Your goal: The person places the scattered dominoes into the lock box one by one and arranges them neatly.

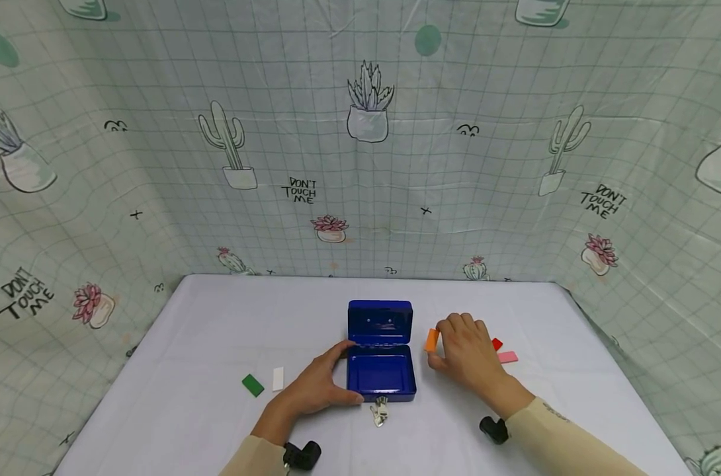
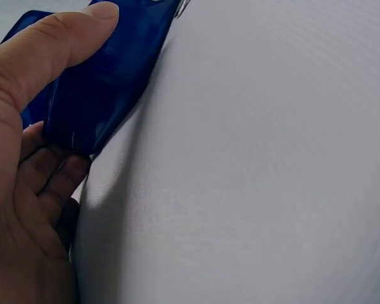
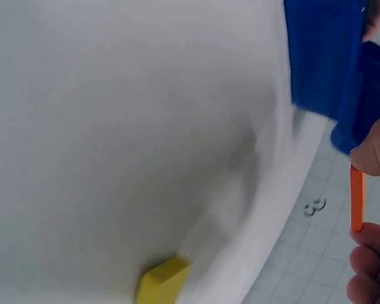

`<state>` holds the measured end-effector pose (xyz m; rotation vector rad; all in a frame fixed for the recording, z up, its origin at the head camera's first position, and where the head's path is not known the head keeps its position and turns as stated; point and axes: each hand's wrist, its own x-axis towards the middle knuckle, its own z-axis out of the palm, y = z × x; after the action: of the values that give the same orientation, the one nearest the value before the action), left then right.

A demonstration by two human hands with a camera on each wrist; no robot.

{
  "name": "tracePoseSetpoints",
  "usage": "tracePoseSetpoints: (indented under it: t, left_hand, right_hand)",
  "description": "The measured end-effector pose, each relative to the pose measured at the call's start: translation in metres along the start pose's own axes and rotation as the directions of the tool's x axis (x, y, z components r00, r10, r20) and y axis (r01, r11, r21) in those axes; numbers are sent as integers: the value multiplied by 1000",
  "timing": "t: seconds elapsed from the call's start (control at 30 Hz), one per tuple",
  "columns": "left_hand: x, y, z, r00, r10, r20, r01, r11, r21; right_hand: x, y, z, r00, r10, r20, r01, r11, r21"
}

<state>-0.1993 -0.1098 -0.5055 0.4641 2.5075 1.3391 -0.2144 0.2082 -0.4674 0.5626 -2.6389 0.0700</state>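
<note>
A blue metal cash box (image 1: 390, 398) stands on the table with its lid (image 1: 380, 322) raised at the back. Small keys (image 1: 380, 412) hang from the lock on its front. My left hand (image 1: 315, 383) grips the left side of the box, the thumb across its front and the fingers toward the back corner. To the right of the box, my right hand (image 1: 470, 354) pinches a flat orange block (image 1: 432, 340) between thumb and fingertips. In the right wrist view the orange block (image 3: 358, 199) is held by its two ends, above the table.
A green block (image 1: 253, 385) and a white block (image 1: 278, 379) lie left of the box. Beyond my right hand lie a red block (image 1: 497, 344) and a pink block (image 1: 508, 357). The right wrist view also shows a yellow block (image 3: 163, 283), hidden in the head view.
</note>
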Motion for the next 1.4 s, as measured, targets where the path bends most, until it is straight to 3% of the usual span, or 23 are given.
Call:
tracePoseSetpoints:
  t: [0.3, 0.6, 1.0, 1.4]
  left_hand:
    - [0, 0, 0, 1000, -27, -1, 27, 1000, -1]
    - [2, -1, 1, 999, -34, 4, 34, 999, -11]
    - [1, -1, 1, 1000, -18, 10, 18, 1000, 21]
    - [2, -1, 0, 1000, 9, 19, -9, 1000, 2]
  right_hand:
    - [14, -40, -4, 994, -108, 22, 107, 994, 33]
    - [25, -71, 9, 956, -291, -25, 292, 956, 17]
    - [37, -94, 25, 922, -381, 64, 379, 924, 41]
    - [40, -96, 36, 900, -427, 83, 426, 904, 29]
